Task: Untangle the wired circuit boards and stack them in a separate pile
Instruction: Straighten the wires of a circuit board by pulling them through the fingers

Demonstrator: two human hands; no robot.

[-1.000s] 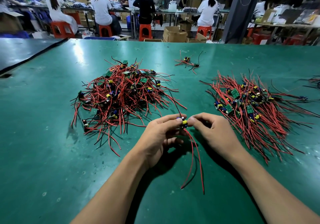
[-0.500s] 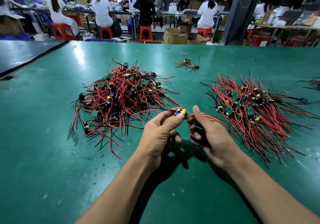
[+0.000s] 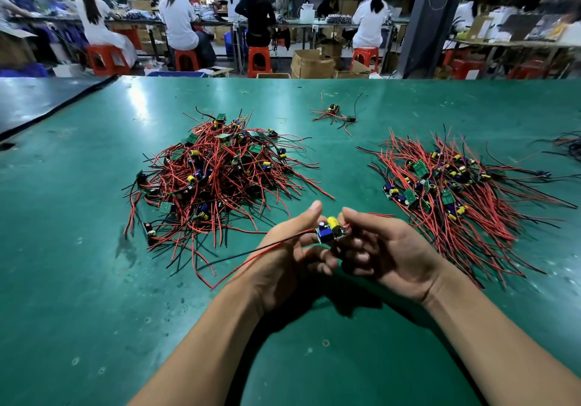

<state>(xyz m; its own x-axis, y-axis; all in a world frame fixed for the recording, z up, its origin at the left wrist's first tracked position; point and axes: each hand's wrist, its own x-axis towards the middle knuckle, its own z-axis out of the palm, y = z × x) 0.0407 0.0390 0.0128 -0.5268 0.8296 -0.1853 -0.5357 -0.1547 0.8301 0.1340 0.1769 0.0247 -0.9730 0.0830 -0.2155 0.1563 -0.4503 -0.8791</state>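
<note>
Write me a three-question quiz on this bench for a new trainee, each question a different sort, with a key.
1. True or false: the left hand and right hand together hold one circuit board.
2. Where does the neater pile, its wires lying roughly aligned, sit? A) on the person's left B) on the person's right C) under the hands
3. Fill in: the held board's red and black wires trail toward the person's ____.
Key: 1 true; 2 B; 3 left.
</note>
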